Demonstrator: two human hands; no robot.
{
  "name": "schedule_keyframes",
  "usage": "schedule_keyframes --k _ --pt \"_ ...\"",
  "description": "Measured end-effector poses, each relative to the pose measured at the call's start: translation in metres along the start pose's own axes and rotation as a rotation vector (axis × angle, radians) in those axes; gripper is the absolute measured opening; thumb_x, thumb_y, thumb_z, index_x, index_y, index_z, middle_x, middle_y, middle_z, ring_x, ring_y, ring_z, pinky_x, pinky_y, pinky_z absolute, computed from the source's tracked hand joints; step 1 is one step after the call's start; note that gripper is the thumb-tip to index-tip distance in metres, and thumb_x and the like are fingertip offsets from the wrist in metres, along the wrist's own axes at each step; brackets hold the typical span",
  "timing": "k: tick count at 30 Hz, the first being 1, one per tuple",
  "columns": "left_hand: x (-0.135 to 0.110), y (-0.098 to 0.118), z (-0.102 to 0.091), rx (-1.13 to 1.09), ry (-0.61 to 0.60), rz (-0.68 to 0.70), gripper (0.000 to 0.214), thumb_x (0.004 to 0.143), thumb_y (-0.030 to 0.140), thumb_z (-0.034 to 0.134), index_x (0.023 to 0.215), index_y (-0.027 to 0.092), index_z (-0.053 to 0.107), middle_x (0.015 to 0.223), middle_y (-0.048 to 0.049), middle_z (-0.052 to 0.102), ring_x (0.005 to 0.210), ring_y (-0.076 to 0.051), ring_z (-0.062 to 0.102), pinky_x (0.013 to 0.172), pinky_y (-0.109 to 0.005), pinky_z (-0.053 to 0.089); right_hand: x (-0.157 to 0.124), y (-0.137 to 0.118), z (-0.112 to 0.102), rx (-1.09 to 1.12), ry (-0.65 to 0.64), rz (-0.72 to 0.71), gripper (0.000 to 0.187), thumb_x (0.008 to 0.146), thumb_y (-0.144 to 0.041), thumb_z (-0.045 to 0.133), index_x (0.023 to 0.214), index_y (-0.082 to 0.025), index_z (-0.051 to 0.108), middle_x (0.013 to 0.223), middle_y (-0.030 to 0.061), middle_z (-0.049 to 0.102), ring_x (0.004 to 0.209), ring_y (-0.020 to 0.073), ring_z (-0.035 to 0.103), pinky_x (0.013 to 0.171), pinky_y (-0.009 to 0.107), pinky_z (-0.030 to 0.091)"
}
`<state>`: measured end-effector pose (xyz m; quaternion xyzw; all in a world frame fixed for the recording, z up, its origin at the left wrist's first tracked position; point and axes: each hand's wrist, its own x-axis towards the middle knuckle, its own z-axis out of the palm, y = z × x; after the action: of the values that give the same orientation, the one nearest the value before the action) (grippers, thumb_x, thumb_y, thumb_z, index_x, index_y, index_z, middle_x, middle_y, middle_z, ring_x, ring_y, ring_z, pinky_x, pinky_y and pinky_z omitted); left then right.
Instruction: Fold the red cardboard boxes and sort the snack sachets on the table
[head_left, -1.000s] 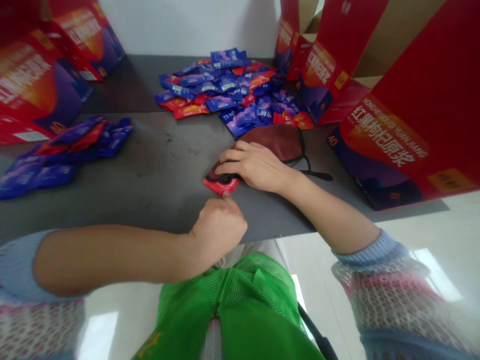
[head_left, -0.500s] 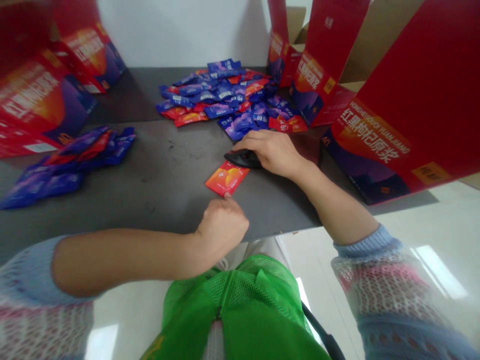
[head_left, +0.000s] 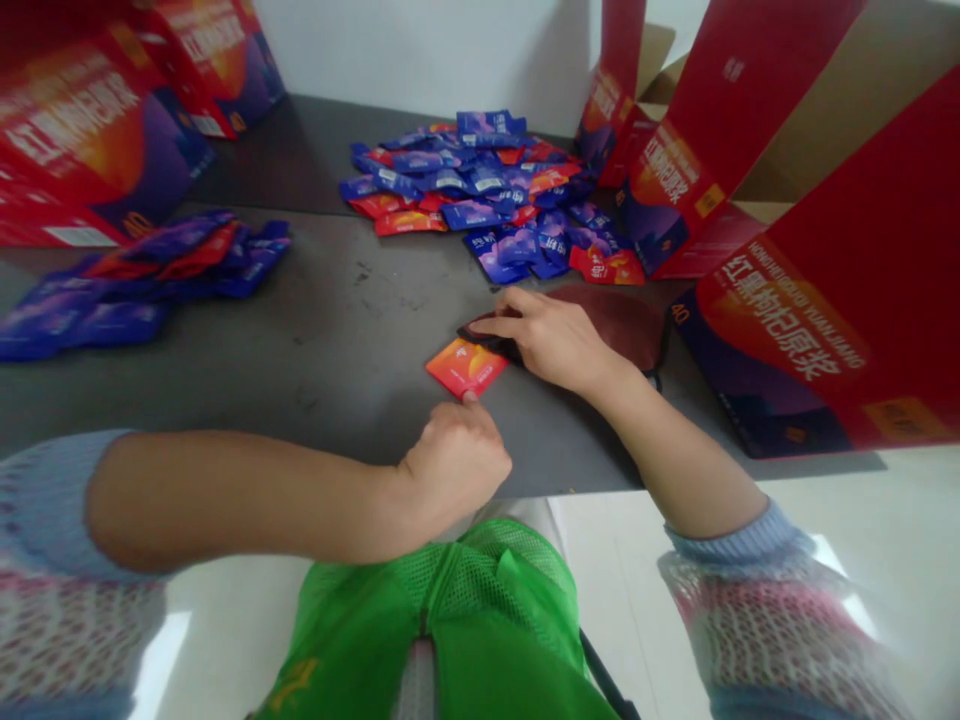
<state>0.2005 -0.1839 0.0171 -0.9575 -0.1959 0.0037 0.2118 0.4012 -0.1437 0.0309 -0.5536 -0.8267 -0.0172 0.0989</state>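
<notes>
An orange-red sachet (head_left: 463,368) lies flat on the grey table. My left hand (head_left: 461,445) is curled into a fist, its thumb against the sachet's near edge. My right hand (head_left: 551,335) presses a dark brown cloth with black edging (head_left: 626,325) over the sachet's far right corner. Its index finger stretches along the cloth's pointed left end, while the other fingers are bent and partly hidden. Beyond the hands is a heap of blue and red sachets (head_left: 480,185).
Several more sachets (head_left: 127,290) lie in a row at left. Red printed boxes (head_left: 795,350) with raised lids line the right side, and others (head_left: 82,130) stand at far left. A white wall (head_left: 420,50) rises behind the table (head_left: 352,330).
The view has shifted, so the heap and right boxes appear farther right. My right index finger looks straighter, and more brown cloth shows behind the hand. My left thumb stays at the sachet's edge.
</notes>
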Motion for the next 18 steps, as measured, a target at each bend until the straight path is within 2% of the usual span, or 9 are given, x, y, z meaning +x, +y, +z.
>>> schedule_keyframes --k 4,7,10,14,18 --pt "-0.001 0.001 0.000 0.054 0.032 -0.019 0.029 0.081 -0.001 0.047 0.091 -0.003 0.074 0.064 -0.0158 0.065 0.051 -0.023 0.062 0.047 -0.030 0.036 -0.002 0.018 0.003 -0.092 -0.029 0.164 0.046 0.096 -0.015 0.042 0.133 -0.032 0.063 0.115 0.0083 0.060 0.092 0.0195 0.055 0.064 0.028 0.035" --pt "0.000 0.001 -0.002 0.054 0.012 -0.033 0.026 0.081 -0.003 0.049 0.087 -0.004 0.074 0.062 -0.0148 0.064 0.051 -0.023 0.063 0.046 -0.030 0.038 -0.003 0.027 0.004 -0.110 -0.016 0.184 0.045 0.095 -0.016 0.043 0.129 -0.033 0.066 0.112 0.0077 0.059 0.092 0.0196 0.055 0.064 0.027 0.036" --pt "0.001 0.002 -0.005 0.032 -0.027 -0.061 0.025 0.081 -0.004 0.049 0.084 -0.002 0.074 0.061 -0.0144 0.064 0.050 -0.023 0.063 0.046 -0.029 0.038 -0.006 0.027 0.000 -0.048 0.043 0.123 0.046 0.095 -0.014 0.042 0.127 -0.033 0.067 0.113 0.0064 0.058 0.095 0.0185 0.055 0.066 0.026 0.039" --pt "0.002 0.004 -0.004 0.024 -0.050 -0.065 0.030 0.083 -0.003 0.046 0.094 -0.005 0.074 0.064 -0.0164 0.065 0.052 -0.023 0.064 0.047 -0.030 0.040 -0.009 0.015 -0.010 0.062 0.132 0.003 0.048 0.096 -0.012 0.039 0.130 -0.033 0.065 0.116 0.0054 0.055 0.096 0.0159 0.055 0.070 0.025 0.042" --pt "0.002 0.004 -0.003 0.005 -0.065 -0.058 0.030 0.084 -0.002 0.045 0.092 -0.004 0.074 0.066 -0.0174 0.066 0.055 -0.024 0.065 0.048 -0.030 0.040 -0.011 -0.003 -0.010 0.143 0.132 -0.116 0.046 0.096 -0.013 0.040 0.128 -0.033 0.066 0.117 0.0053 0.053 0.097 0.0154 0.054 0.072 0.025 0.043"
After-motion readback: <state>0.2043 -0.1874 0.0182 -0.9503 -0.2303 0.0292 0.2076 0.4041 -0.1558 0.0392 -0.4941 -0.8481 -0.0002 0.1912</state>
